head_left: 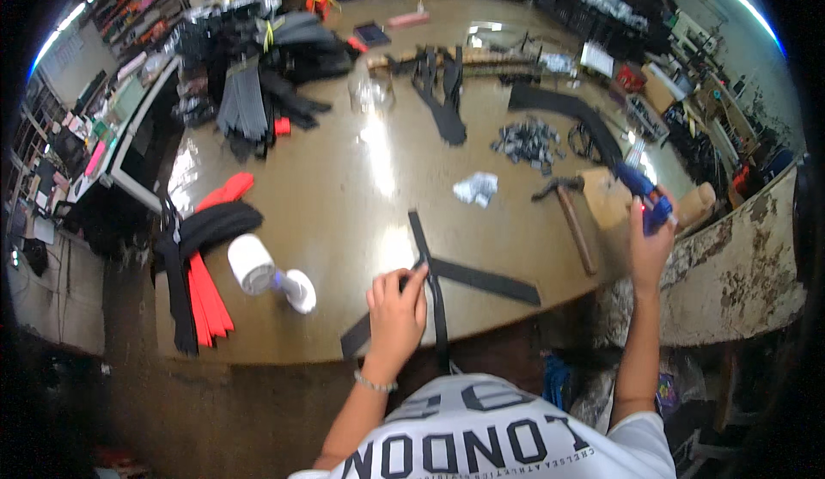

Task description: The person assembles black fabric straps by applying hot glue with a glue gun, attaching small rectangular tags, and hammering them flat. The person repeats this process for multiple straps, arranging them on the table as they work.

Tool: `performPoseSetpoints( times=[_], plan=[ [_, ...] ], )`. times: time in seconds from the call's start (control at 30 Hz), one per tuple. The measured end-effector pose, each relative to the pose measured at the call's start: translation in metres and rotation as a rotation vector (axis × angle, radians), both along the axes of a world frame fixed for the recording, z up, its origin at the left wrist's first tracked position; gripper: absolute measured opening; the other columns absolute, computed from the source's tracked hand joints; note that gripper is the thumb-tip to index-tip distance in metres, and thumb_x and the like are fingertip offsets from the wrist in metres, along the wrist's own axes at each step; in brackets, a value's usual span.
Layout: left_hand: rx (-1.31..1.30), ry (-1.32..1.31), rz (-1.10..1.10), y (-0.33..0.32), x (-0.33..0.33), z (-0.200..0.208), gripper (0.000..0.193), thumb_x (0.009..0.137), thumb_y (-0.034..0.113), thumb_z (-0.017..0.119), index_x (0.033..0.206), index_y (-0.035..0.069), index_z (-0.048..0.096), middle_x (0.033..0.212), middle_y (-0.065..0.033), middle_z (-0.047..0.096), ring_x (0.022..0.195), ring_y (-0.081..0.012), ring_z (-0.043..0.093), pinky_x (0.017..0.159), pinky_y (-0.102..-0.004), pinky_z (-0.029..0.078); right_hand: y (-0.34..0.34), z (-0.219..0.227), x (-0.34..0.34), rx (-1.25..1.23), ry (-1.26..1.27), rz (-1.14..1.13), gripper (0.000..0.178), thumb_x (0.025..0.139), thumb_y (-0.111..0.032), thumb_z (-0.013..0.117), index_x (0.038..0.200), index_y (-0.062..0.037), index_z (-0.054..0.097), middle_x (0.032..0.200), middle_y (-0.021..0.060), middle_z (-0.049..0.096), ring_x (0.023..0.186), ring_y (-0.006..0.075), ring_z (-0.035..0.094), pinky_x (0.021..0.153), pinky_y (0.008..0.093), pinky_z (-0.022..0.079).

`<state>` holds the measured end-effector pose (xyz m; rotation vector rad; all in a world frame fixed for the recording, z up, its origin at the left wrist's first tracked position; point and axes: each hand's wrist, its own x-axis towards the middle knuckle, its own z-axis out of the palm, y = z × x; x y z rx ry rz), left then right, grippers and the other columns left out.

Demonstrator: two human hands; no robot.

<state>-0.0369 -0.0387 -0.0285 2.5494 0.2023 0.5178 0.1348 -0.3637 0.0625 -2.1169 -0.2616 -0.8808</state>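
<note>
Flat black straps (485,280) lie joined in a branching shape at the table's near edge. My left hand (397,311) has its fingers closed and pressed at the strap joint, hiding part of it. One strap hangs over the edge towards my body. Off to the right, my right hand (651,247) is wrapped round a blue glue gun (640,185) with a small red light; its tip is hard to make out. The glue gun is above the table's right side, near a wooden-handled hammer (576,230). A crumpled white scrap (476,189) lies beyond the joint.
A white round-headed device (251,264) stands at left, beside black and red fabric strips (206,298). Small dark pieces (528,144) are heaped at right. Bundled grey strips (243,105), black straps (443,101) and a glass-like bowl (371,94) are farther back.
</note>
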Motion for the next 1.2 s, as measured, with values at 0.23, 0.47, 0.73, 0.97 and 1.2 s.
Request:
performPoseSetpoints(
  times=[0.23,0.47,0.73,0.97,1.2],
  plan=[
    [-0.065,-0.088,0.003,0.002,0.001,-0.009,0.031,0.089,0.009,0.063,0.120,0.008,0.068,0.110,-0.0116,0.060,0.105,-0.0308,0.054,0.094,-0.0424,0.042,0.096,-0.018,-0.041,-0.062,0.554,0.766,0.046,0.087,-0.025,0.076,0.122,-0.0075,0.053,0.096,0.0116,0.069,0.086,0.0225,0.069,0.080,0.0334,0.054],
    [-0.104,-0.115,-0.002,0.002,0.002,-0.003,0.027,0.087,0.007,0.065,0.113,0.005,0.071,0.108,-0.0109,0.061,0.104,-0.0291,0.056,0.094,-0.0410,0.043,0.141,-0.038,-0.019,-0.263,0.566,0.853,0.050,0.088,-0.034,0.074,0.120,-0.0029,0.053,0.089,0.0176,0.072,0.080,0.0320,0.073,0.072,0.0384,0.055],
    [-0.131,-0.164,0.007,0.004,0.003,-0.005,0.022,0.086,0.005,0.066,0.107,0.003,0.071,0.106,-0.0107,0.064,0.103,-0.0302,0.057,0.093,-0.0408,0.045,0.148,-0.047,-0.004,-0.305,0.539,0.867,0.053,0.088,-0.037,0.073,0.120,-0.0017,0.051,0.085,0.0206,0.072,0.075,0.0386,0.071,0.068,0.0427,0.055],
    [-0.139,-0.158,0.019,0.004,0.004,-0.004,0.021,0.085,0.004,0.067,0.105,0.002,0.070,0.106,-0.0104,0.064,0.103,-0.0306,0.057,0.093,-0.0407,0.045,0.139,-0.040,-0.021,-0.370,0.512,0.872,0.045,0.089,-0.035,0.072,0.113,-0.0035,0.051,0.081,0.0181,0.071,0.069,0.0372,0.070,0.061,0.0413,0.053],
    [-0.145,-0.140,0.021,0.004,0.004,-0.003,0.021,0.085,0.004,0.067,0.105,0.003,0.070,0.107,-0.0105,0.064,0.104,-0.0308,0.058,0.092,-0.0408,0.045,0.119,-0.027,-0.044,-0.432,0.687,0.895,0.042,0.086,-0.031,0.075,0.112,-0.0052,0.053,0.080,0.0156,0.070,0.069,0.0337,0.071,0.063,0.0393,0.053]
  ],
)
